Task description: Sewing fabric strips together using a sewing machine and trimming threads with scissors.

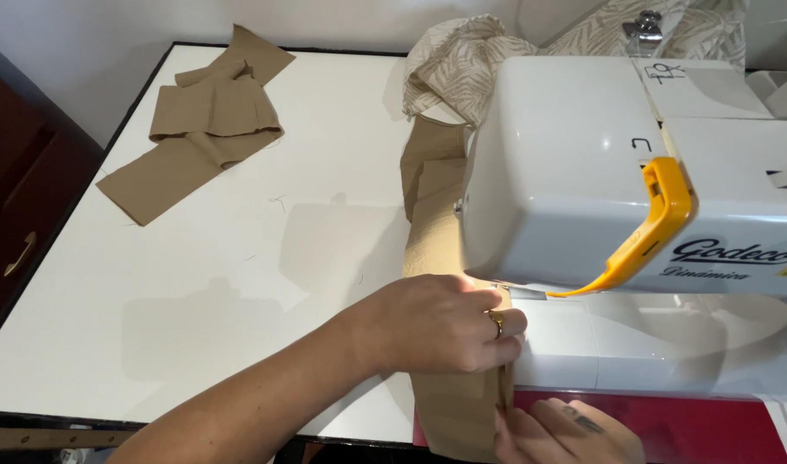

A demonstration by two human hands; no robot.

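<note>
Tan strip [440,258] runs near-to-far under machine [582,172]; left hand [436,322] flat, right hand [565,430] pinching.

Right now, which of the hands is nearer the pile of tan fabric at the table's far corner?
Left. The left hand lies mid-table, nearer the tan fabric pile; the right hand is at the near edge, farther right.
</note>
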